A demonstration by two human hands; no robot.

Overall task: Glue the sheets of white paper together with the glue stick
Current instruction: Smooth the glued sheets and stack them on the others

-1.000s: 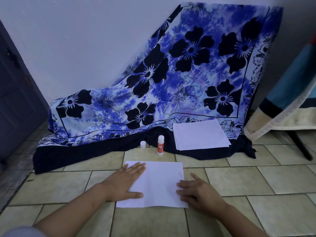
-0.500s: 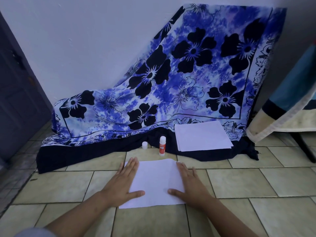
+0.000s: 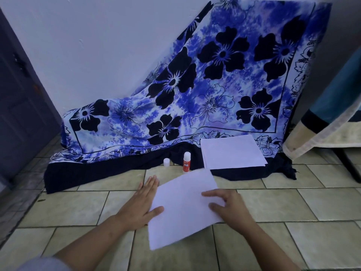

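A single sheet of white paper lies askew to the tile lines on the floor, directly in front of the person, 1 far corner pointing toward the glue stick. The left hand rests flat at the sheet's left edge, fingers straight and together, thumb laid on the paper. The right hand sits on the right edge with fingers bent and tips on the paper; whether it pinches the edge or only presses it cannot be told.

The glue stick stands upright just beyond the sheet's far edge, roughly midway between the 2 hands, so either could reach it by going straight forward. A small white cap stands just to its left, on the left hand's side.

The stack of white paper lies flat to the right of the glue stick, on the dark hem of a blue floral cloth. It looks the easier reach for the right hand. The cloth drapes up against a pale wall; a dark door closes the left side.
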